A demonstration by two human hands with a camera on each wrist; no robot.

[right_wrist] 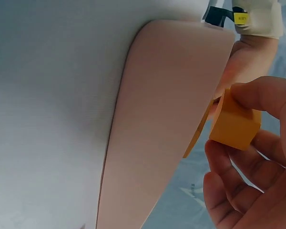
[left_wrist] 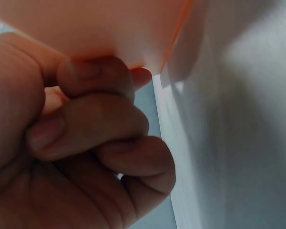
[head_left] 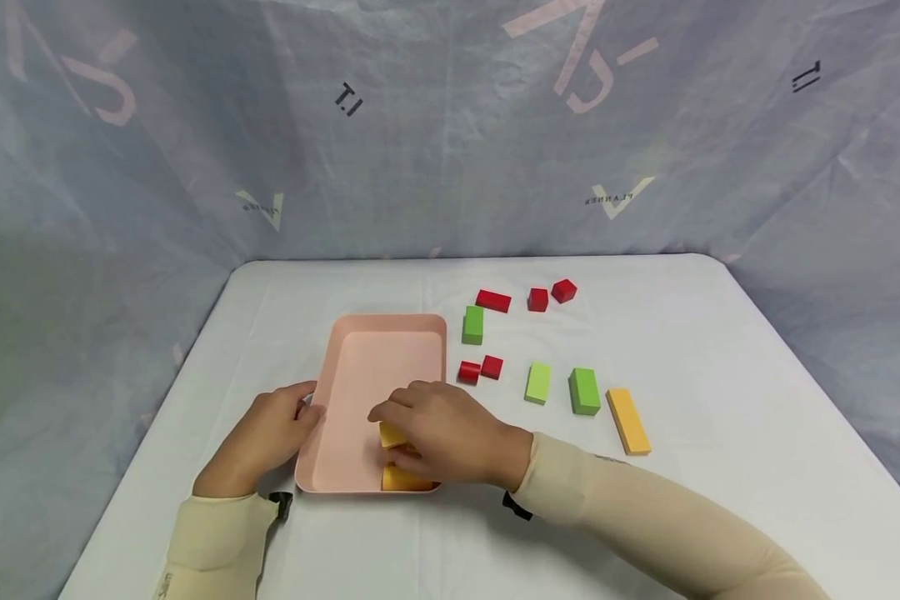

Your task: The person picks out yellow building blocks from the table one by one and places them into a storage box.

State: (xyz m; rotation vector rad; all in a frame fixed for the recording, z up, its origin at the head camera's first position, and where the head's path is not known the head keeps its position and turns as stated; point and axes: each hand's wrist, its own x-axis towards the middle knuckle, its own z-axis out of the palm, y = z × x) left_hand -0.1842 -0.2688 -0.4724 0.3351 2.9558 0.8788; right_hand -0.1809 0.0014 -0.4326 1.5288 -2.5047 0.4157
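A pink tray (head_left: 367,367) lies on the table before me. At its left rim, my left hand (head_left: 270,425) grips the edge; curled fingers (left_wrist: 100,119) show under the tray wall (left_wrist: 95,24) in the left wrist view. Over the near right corner of the tray, my right hand (head_left: 450,429) pinches a yellow block (right_wrist: 235,121) between thumb and fingers. The same block's top (head_left: 392,434) shows past the fingers in the head view. Below it another yellow block (head_left: 405,480) sits in that corner, partly hidden by the hand.
Right of the tray lie a red cylinder (head_left: 468,372), red cubes (head_left: 537,300), a red bar (head_left: 493,301), green blocks (head_left: 473,325), a light green block (head_left: 537,382) and a long yellow block (head_left: 628,421). A grey printed cloth (head_left: 450,167) hangs behind the table.
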